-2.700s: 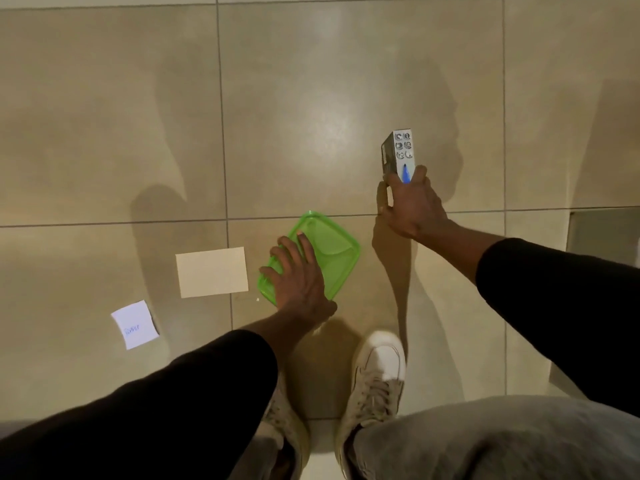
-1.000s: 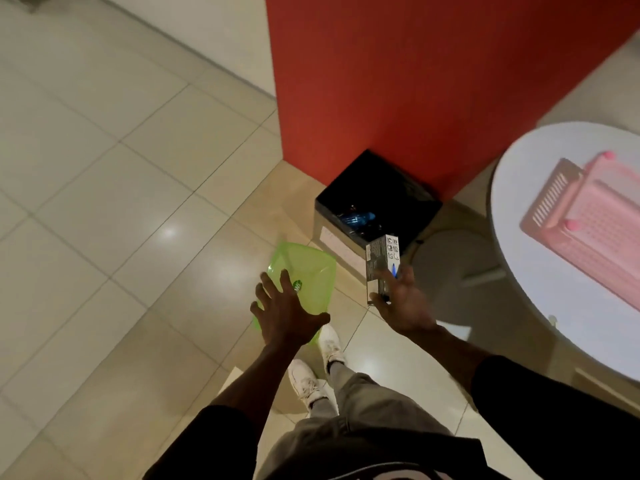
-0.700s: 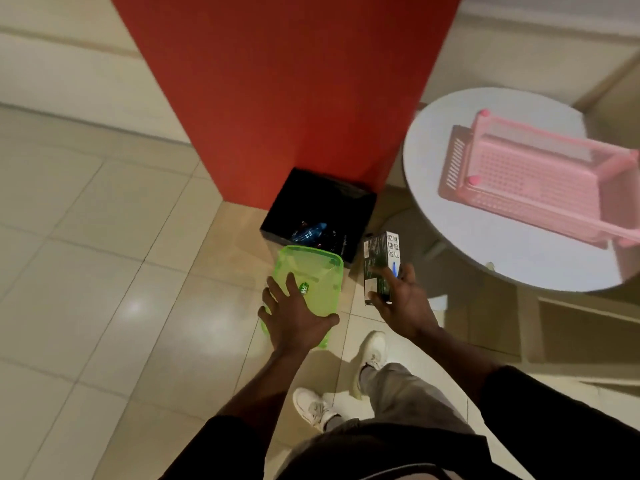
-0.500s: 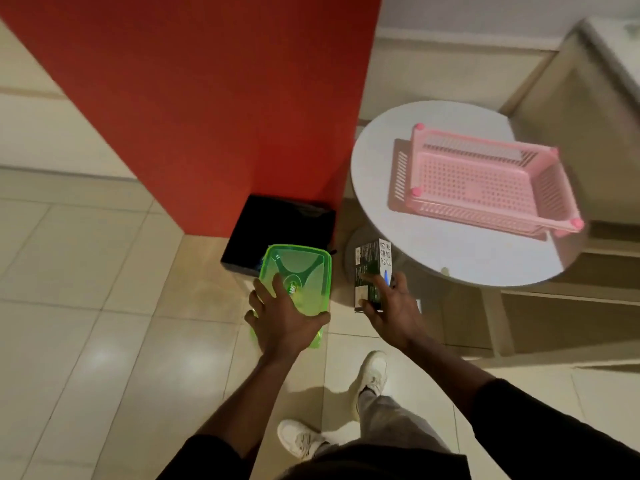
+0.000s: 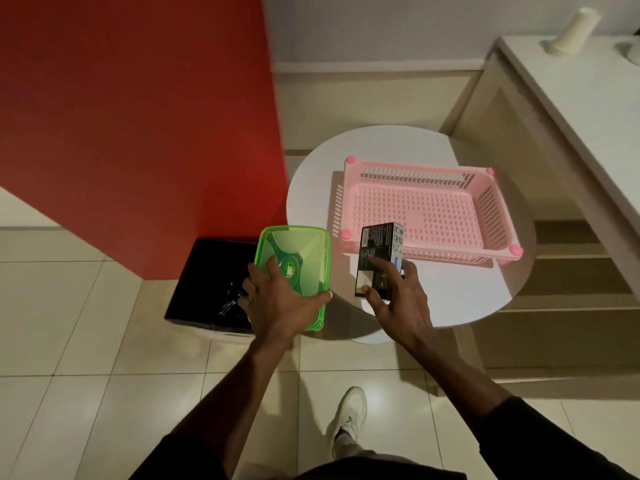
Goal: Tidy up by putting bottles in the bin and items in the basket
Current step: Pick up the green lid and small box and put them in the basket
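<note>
My left hand [image 5: 277, 306] grips a translucent green plastic container [image 5: 298, 251], held above the floor between the bin and the table. My right hand [image 5: 398, 299] holds a small dark carton [image 5: 379, 251] over the near left part of the round white table [image 5: 460, 296]. A pink perforated basket [image 5: 422, 209] lies on that table with nothing in it, just beyond the carton. A black bin [image 5: 204, 282] stands on the floor against the red wall, with crumpled clear bottles [image 5: 232, 296] inside.
A red wall [image 5: 138, 116] rises behind the bin. A beige counter [image 5: 571, 109] with shelves runs along the right, carrying a pale upturned cup [image 5: 575, 32]. My white shoe [image 5: 349, 417] is on the tiled floor below.
I rose from the floor holding the green container and the carton, turned toward the bin and table, and both hands now sit closer to the pink basket.
</note>
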`<state>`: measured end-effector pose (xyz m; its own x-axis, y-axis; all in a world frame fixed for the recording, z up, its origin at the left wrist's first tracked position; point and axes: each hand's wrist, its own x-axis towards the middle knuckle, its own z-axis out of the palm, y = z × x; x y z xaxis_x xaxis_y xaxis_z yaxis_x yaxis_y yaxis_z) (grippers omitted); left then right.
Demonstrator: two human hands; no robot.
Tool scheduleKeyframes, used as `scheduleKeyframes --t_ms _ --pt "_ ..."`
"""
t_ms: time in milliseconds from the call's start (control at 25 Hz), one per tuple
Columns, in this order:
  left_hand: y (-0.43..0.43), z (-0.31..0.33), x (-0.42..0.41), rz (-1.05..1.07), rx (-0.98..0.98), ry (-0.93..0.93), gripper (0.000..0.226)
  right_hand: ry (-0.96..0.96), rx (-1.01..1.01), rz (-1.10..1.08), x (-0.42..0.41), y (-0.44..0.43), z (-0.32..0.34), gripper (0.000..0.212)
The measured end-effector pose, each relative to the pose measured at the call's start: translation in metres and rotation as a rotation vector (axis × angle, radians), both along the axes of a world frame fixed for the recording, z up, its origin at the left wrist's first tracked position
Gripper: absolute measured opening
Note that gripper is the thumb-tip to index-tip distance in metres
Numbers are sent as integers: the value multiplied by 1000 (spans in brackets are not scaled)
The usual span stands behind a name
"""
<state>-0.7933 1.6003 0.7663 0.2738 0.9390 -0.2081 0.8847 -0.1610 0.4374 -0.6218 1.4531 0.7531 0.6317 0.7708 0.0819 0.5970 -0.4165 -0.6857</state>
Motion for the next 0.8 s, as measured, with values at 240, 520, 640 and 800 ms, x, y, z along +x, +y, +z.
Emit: scheduleKeyframes --t_ms 240,520,640,800 --pt "16 23 100 -48 -27 -1 128 -11 42 -81 78 17 11 63" --pt "49 34 202 -153 -104 -23 127 6 65 -184 135 53 3 66" --pt "65 29 243 -186 -160 -37 125 23 17 -261 160 63 1 67" --pt "85 14 290 -212 -221 18 127 30 -83 -394 197 73 0 72"
